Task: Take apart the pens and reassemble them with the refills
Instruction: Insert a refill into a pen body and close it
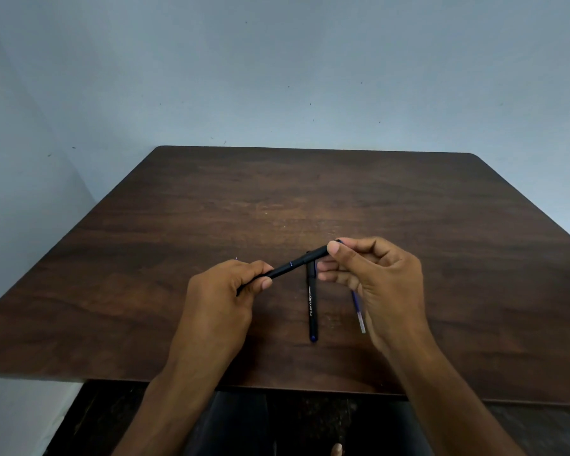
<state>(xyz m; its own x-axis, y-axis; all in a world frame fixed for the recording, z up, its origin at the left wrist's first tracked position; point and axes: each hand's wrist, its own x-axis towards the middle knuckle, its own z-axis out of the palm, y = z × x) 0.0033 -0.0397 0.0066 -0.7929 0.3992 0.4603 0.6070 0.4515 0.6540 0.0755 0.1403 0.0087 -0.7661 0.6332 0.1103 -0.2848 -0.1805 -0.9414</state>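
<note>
Two pens, one loose refill, both hands on one pen

Head view: two black pens in sight. One black pen is held in the air over the table, slanting up to the right. Left hand is closed around its lower barrel end; right hand pinches the upper end between thumb and fingertips. Second black pen lies flat on the table below and between the hands, white lettering up, blue tip toward the person. One blue refill lies on the table just beside the right hand, partly hidden by it.

Step judged: pulling or unscrewing the held pen's end part. To do it well, keep the left hand firm on the barrel, turn or pull only with the right fingertips, stay along the pen's axis, and work low over the table so small parts don't roll off.

Count: 2 pens, 1 refill, 2 hands.
</note>
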